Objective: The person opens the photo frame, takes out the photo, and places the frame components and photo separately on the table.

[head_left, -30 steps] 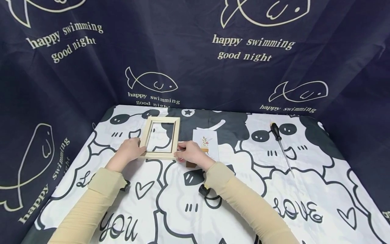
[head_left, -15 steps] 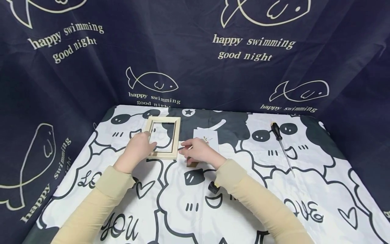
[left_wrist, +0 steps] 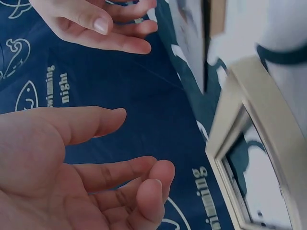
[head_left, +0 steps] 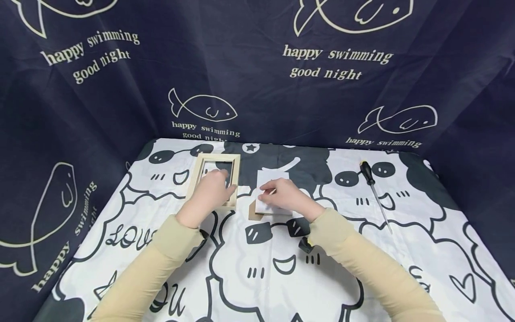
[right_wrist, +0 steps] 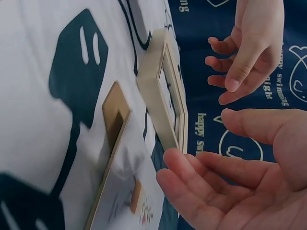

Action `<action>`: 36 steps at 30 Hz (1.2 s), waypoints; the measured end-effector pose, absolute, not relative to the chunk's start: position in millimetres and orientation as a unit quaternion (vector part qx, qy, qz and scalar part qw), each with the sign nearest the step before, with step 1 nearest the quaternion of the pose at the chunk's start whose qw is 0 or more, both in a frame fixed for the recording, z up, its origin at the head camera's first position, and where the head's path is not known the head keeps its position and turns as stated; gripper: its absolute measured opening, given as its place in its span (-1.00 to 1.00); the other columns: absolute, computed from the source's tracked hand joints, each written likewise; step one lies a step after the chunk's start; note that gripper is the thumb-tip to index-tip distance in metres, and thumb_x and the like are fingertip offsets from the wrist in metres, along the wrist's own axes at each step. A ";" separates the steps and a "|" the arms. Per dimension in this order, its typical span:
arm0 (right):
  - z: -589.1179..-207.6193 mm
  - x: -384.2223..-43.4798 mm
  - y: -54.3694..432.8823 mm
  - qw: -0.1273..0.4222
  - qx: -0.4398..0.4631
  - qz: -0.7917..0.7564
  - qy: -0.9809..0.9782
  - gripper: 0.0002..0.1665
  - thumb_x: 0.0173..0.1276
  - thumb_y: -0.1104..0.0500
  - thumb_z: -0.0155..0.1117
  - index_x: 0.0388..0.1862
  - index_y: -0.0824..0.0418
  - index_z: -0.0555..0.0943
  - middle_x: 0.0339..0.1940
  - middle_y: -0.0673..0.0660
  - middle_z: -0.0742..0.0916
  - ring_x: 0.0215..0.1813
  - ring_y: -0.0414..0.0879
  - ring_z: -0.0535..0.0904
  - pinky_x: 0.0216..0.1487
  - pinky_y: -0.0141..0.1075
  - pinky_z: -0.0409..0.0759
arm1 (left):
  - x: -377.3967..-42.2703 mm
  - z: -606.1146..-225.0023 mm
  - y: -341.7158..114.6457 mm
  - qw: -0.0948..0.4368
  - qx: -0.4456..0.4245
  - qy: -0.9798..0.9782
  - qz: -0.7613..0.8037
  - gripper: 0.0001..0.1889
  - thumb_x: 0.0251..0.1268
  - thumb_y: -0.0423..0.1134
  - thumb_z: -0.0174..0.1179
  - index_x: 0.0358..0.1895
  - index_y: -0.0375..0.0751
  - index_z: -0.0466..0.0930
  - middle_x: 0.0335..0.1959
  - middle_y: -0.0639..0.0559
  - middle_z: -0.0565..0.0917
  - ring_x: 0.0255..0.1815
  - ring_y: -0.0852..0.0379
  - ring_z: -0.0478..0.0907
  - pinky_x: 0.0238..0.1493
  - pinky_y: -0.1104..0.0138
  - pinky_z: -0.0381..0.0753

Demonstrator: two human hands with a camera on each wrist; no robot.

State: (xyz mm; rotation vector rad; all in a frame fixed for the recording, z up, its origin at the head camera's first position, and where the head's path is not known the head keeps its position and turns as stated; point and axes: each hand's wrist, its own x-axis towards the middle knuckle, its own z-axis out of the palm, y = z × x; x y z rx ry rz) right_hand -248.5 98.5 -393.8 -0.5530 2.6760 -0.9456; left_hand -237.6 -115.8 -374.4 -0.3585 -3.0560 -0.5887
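A pale wooden picture frame [head_left: 234,172] lies flat on the patterned cloth. My left hand [head_left: 212,191] hovers over its lower half, fingers relaxed and spread, holding nothing; the left wrist view shows the open palm [left_wrist: 72,163] beside the frame [left_wrist: 259,158]. To the right, a white printed card [head_left: 270,179] lies on a brown backing board [head_left: 252,213]. My right hand [head_left: 279,194] is over the card with straight fingers; whether they touch it I cannot tell. In the right wrist view the open right hand [right_wrist: 225,187] is near the frame [right_wrist: 160,110], board [right_wrist: 114,115] and card [right_wrist: 122,203].
A black-handled screwdriver [head_left: 373,185] lies on the cloth at the right, pointing toward me. Dark blue fabric walls [head_left: 257,89] with fish prints close in the back and both sides. The black-and-white tablecloth [head_left: 257,277] stretches out toward me.
Both hands let go of the frame's near edge. The left hand moved forward over the frame and opened. The right hand moved right, over the card.
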 end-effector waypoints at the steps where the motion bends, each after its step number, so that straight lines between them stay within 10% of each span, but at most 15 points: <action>1: -393.6 -248.4 101.9 0.127 -0.185 -0.327 0.918 -0.54 0.22 0.07 0.28 0.04 0.31 0.62 -0.28 0.07 0.74 -0.32 -0.18 0.65 -0.33 -0.40 0.53 | -237.8 -374.4 -112.3 0.001 -0.116 -0.974 -0.193 -0.54 0.24 -0.14 0.21 0.05 -0.47 0.52 -0.12 -0.31 0.62 -0.17 -0.16 0.62 -0.15 0.09 0.61; 13: -400.3 -240.9 139.6 0.108 -0.165 -0.314 0.929 -0.55 0.22 0.10 0.27 0.02 0.34 0.63 -0.29 0.10 0.74 -0.26 -0.08 0.69 -0.30 -0.32 0.56 | -245.2 -394.2 -78.9 -0.029 -0.135 -0.967 -0.216 -0.58 0.25 -0.14 0.20 -0.01 -0.46 0.56 -0.07 -0.31 0.65 -0.05 -0.18 0.61 -0.03 0.09 0.58; 30: -435.5 -240.2 167.4 0.052 -0.117 -0.325 0.937 -0.50 0.19 0.19 0.32 0.09 0.40 0.56 -0.36 0.13 0.71 -0.25 -0.01 0.66 -0.39 -0.35 0.54 | -259.7 -415.9 -55.1 -0.094 -0.117 -0.958 -0.244 -0.65 0.22 -0.16 0.24 -0.21 -0.49 0.59 -0.47 -0.15 0.60 -0.58 0.08 0.49 -0.60 0.37 0.44; 36: -440.8 -242.7 166.5 0.061 -0.109 -0.338 0.933 -0.47 0.18 0.22 0.31 0.12 0.44 0.52 -0.40 0.12 0.68 -0.48 -0.18 0.57 -0.48 -0.38 0.50 | -272.2 -426.0 -51.5 -0.105 -0.092 -0.957 -0.254 -0.58 0.21 -0.12 0.23 -0.10 -0.49 0.56 -0.29 -0.21 0.62 -0.42 0.04 0.52 -0.40 0.30 0.54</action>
